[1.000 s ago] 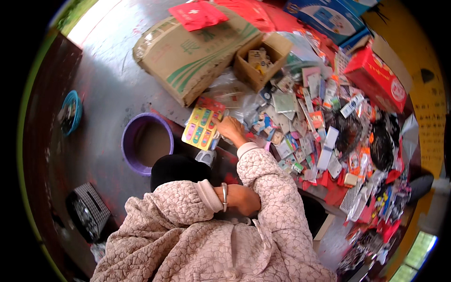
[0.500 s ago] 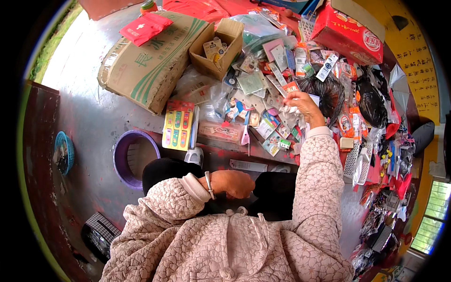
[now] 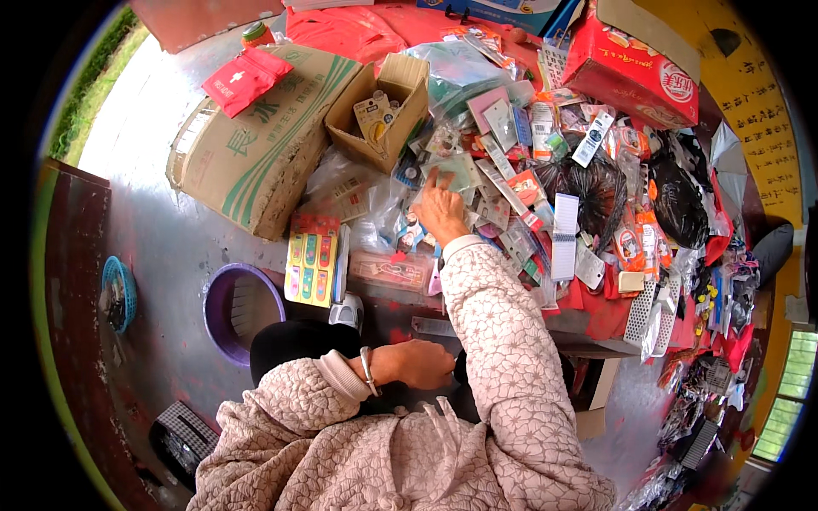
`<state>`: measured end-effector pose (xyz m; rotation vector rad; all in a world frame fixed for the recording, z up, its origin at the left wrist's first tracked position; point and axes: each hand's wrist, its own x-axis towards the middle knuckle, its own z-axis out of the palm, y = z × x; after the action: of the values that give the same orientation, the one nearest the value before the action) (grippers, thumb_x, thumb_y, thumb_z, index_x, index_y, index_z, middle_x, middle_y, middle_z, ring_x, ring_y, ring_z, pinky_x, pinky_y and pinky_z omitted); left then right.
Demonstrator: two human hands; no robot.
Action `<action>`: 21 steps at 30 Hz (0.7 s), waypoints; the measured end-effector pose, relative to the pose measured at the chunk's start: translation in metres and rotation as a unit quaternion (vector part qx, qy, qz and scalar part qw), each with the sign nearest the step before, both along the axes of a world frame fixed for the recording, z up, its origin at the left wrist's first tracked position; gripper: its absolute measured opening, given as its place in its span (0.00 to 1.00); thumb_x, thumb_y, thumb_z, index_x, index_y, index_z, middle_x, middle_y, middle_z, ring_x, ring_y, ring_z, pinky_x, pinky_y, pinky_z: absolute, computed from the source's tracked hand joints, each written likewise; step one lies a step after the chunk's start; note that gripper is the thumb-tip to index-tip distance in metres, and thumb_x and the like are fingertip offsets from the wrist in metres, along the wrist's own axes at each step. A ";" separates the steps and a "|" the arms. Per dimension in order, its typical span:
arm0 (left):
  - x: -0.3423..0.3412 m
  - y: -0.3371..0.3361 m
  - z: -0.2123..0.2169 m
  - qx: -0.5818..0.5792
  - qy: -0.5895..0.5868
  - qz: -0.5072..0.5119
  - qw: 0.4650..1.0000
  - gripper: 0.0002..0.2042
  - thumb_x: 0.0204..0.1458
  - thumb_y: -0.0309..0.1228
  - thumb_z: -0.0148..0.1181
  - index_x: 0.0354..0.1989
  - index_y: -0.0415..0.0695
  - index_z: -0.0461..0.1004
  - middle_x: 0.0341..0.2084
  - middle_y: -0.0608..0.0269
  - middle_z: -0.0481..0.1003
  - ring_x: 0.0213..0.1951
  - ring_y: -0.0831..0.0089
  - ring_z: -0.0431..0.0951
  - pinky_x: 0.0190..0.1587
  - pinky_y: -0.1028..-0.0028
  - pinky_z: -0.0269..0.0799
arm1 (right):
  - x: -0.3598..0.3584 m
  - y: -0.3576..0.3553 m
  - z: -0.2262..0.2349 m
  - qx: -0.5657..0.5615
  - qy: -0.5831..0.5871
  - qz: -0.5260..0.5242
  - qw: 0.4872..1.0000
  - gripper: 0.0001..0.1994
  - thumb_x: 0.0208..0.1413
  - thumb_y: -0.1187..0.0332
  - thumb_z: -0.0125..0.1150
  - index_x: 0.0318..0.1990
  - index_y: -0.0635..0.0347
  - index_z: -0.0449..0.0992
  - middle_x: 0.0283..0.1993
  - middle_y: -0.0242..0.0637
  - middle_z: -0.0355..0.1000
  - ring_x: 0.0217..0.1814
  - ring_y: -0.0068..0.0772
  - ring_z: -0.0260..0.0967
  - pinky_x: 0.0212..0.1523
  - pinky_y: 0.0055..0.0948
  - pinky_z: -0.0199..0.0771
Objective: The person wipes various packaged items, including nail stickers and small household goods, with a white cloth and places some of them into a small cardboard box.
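Far L of R hand fingers: purple tub. Nearer L: yellow card pack w/ flat packs behind, prob. one stack gathered. Below fingers: L hand, curled, grip can't tell. R fingertips extended onto greenish flat pack; pinch unclear. R of fingers: notepad, mixed heap, mostly left loose, I'd judge.

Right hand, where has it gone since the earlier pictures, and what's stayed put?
The right hand moved off the yellow pack, crossed right over the pile, then came back left to a pale-green packet. Whether its grip holds anything is unclear. The left hand, tub and carton stay put.
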<state>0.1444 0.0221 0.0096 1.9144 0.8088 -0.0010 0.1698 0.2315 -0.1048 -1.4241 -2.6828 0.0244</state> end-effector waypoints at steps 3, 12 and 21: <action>-0.002 0.001 -0.002 -0.002 0.012 0.007 1.000 0.17 0.50 0.41 0.49 0.26 0.36 0.72 0.23 0.46 0.73 0.30 0.49 0.74 0.33 0.58 0.71 | 0.001 0.018 -0.005 0.064 -0.057 0.024 0.996 0.26 0.48 0.66 0.49 0.51 0.80 0.56 0.37 0.70 0.66 0.28 0.48 0.73 0.28 0.34 0.75; 0.002 0.001 -0.001 -0.007 0.010 -0.003 1.000 0.16 0.50 0.40 0.49 0.27 0.37 0.71 0.23 0.45 0.73 0.31 0.49 0.74 0.34 0.58 0.71 | 0.118 0.089 0.035 -0.045 0.102 -0.171 0.979 0.13 0.49 0.65 0.42 0.36 0.60 0.72 0.34 0.52 0.71 0.37 0.56 0.68 0.39 0.47 0.67; 0.004 0.003 0.000 -0.001 0.010 -0.019 1.000 0.16 0.50 0.40 0.49 0.27 0.37 0.71 0.24 0.46 0.73 0.32 0.48 0.74 0.35 0.58 0.70 | 0.208 0.098 -0.002 -0.023 0.225 -0.286 0.931 0.12 0.47 0.63 0.53 0.33 0.63 0.75 0.30 0.50 0.72 0.35 0.46 0.70 0.37 0.36 0.66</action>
<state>0.1486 0.0251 0.0096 1.9308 0.7846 -0.0432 0.3781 0.3293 -0.1066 -1.8824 -1.8507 0.3253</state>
